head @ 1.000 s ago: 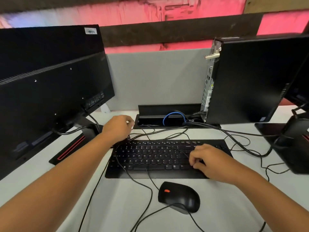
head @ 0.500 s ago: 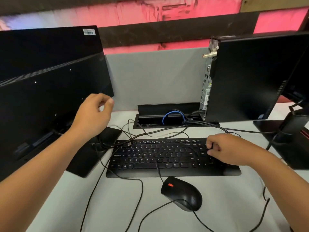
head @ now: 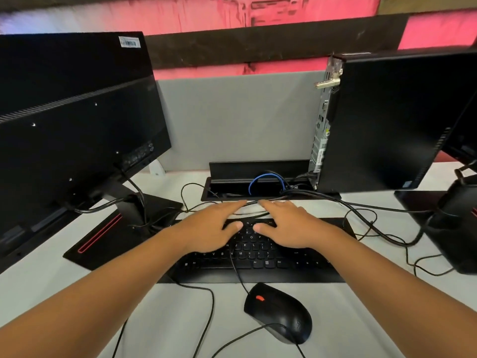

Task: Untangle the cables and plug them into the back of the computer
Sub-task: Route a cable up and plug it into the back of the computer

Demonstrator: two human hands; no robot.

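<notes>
Change: since half a second back, both hands have come together over the middle of the keyboard; the left was raised by the monitor, the right sat at the keyboard's right end.
Left hand (head: 209, 228): flat over the keyboard's far edge, fingers straight and close together, tips reaching the cable bundle; gripping nothing that I can see.
Right hand (head: 286, 226): mirrors it just beside, fingers extended and together, tips at the same bundle, thumb over the keys.
Cables (head: 361, 206): black tangle lying across the desk behind the keyboard, running right toward the computer's foot and looping near the right stand.
Computer (head: 392, 120): upright black tower at right, its port side facing left; a cable reaches its lower rear corner.
Keyboard (head: 258, 264): black, centre of the white desk (head: 77, 293).
Mouse (head: 280, 312): black with red wheel, just in front of the keyboard, its cord crossing the keys.
Monitor (head: 77, 130): back turned, at left.
Blue cable (head: 265, 178): 1 loop in the desk's cable tray.
</notes>
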